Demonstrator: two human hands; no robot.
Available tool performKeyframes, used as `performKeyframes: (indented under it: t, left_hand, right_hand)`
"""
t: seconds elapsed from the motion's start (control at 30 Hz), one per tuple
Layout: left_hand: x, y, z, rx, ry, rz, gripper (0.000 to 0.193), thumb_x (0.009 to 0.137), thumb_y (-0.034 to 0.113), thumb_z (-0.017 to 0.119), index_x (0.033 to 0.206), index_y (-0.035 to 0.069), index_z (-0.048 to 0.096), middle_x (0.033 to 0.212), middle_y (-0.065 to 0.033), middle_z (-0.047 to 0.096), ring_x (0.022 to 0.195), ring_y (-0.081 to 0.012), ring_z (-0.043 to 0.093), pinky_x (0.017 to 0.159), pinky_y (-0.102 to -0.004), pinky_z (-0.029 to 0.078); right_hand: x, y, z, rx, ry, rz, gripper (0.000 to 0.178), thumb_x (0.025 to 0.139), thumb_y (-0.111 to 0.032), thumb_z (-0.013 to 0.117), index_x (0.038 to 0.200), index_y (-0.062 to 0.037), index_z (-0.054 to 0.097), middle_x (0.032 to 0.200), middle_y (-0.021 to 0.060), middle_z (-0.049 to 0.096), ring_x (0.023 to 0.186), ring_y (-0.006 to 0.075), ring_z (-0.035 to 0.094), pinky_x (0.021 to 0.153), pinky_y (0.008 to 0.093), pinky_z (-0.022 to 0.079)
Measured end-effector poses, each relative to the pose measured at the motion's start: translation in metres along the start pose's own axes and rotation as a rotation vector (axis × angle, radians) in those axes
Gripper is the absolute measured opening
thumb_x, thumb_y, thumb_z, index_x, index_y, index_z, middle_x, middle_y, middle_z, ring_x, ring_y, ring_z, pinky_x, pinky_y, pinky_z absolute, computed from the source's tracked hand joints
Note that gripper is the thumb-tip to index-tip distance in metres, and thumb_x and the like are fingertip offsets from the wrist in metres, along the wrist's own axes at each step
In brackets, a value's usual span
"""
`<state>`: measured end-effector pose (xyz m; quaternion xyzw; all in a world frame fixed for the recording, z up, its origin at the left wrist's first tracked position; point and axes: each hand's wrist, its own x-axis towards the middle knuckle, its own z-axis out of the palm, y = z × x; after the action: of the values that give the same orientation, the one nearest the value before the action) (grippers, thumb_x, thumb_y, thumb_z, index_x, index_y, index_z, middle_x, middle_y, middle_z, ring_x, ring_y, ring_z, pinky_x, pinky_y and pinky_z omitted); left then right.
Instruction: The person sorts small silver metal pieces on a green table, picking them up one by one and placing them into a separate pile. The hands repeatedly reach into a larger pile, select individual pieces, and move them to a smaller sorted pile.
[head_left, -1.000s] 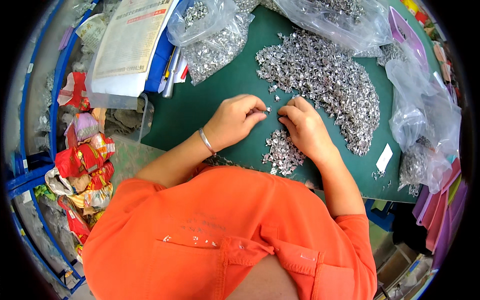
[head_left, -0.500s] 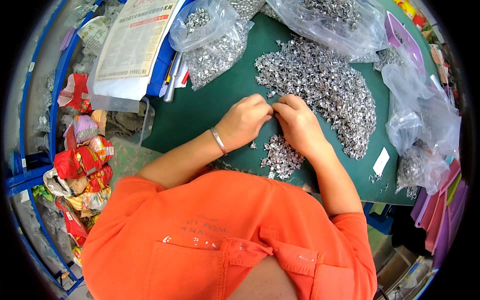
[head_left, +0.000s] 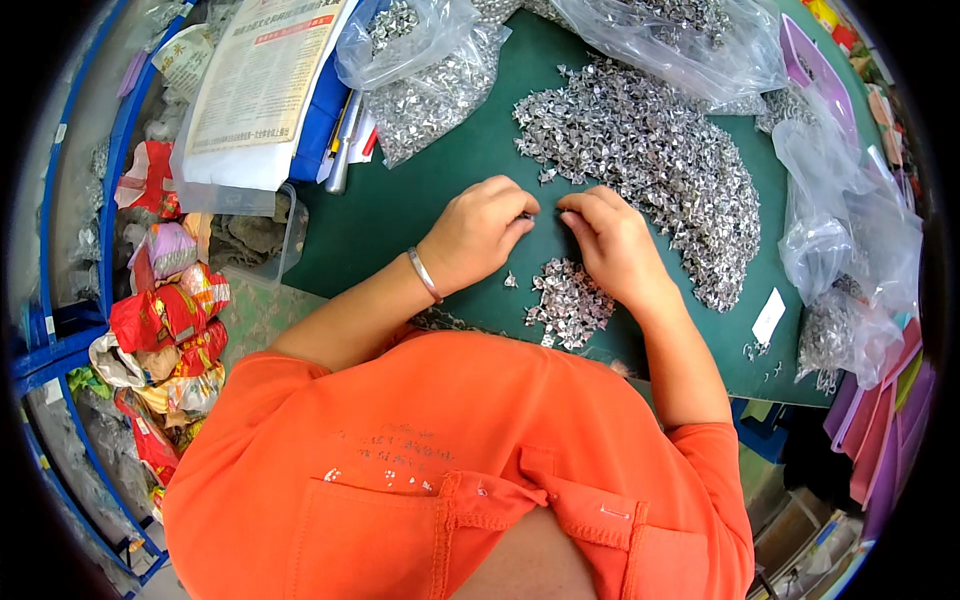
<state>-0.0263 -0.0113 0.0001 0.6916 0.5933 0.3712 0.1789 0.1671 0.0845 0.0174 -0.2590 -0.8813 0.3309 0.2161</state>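
Over the green tabletop (head_left: 400, 230), my left hand (head_left: 478, 232) pinches a small dark metal piece (head_left: 525, 216) between thumb and fingertips. Just to its right, my right hand (head_left: 610, 238) has thumb and fingers drawn together; whatever sits in that pinch is too small to make out. A gap separates the two hands. Beyond them spreads a large heap of small silvery metal parts (head_left: 650, 160). A smaller pile of similar parts (head_left: 570, 303) lies below my right hand, near the table's front edge. One loose part (head_left: 510, 280) rests left of that pile.
Clear bags of metal parts (head_left: 435, 100) stand at the back, and another bag (head_left: 835, 335) lies at the right. A newspaper (head_left: 265, 80) covers a blue bin at the left, beside a metal-handled tool (head_left: 345, 150). A white card (head_left: 768, 318) lies right of the heap.
My hands, touching at the fingertips before, have come apart. The left moved slightly left, the right slightly right, which bares the dark piece in my left fingertips.
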Motion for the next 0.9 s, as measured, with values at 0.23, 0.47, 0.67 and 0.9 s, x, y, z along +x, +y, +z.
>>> performKeyframes:
  t: [0.23,0.47,0.67,0.9]
  left_hand:
    - [-0.007,0.004,-0.006,-0.731,-0.135,-0.498,0.018,0.092,-0.001,0.069,0.109,-0.002,0.064,0.103,-0.0050,0.068,0.096,-0.0093,0.066,0.086,-0.0242,0.055]
    - [-0.005,0.013,-0.005,-0.812,-0.147,-0.483,0.024,0.092,-0.003,0.068,0.115,-0.002,0.061,0.104,-0.0056,0.068,0.097,-0.0102,0.066,0.088,-0.0249,0.055]
    - [-0.005,0.018,-0.014,-0.456,-0.268,-0.274,0.015,0.086,0.001,0.074,0.100,0.001,0.068,0.099,-0.0051,0.068,0.086,-0.0112,0.065,0.076,-0.0252,0.053]
    - [0.014,0.000,-0.016,-0.114,-0.054,-0.088,0.007,0.085,-0.001,0.068,0.092,0.001,0.068,0.093,-0.0101,0.063,0.077,-0.0211,0.064,0.068,-0.0306,0.051]
  right_hand:
    - [-0.011,-0.006,-0.033,0.145,-0.211,0.065,0.013,0.091,-0.002,0.063,0.102,0.0002,0.070,0.086,0.0161,0.065,0.082,0.0350,0.064,0.074,0.0409,0.052]
    - [-0.013,0.004,-0.009,-0.070,-0.017,-0.049,0.039,0.078,0.013,0.057,0.115,0.0035,0.065,0.115,0.0195,0.061,0.108,0.0377,0.059,0.095,0.0425,0.049]
    - [-0.011,0.008,-0.013,-0.093,0.063,-0.020,0.038,0.080,0.014,0.055,0.115,0.0026,0.065,0.115,0.0199,0.062,0.106,0.0389,0.061,0.094,0.0423,0.050]
    - [-0.014,0.011,-0.024,-0.023,0.214,0.153,0.013,0.087,0.004,0.064,0.100,0.0008,0.069,0.098,0.0150,0.065,0.087,0.0353,0.066,0.078,0.0406,0.054]
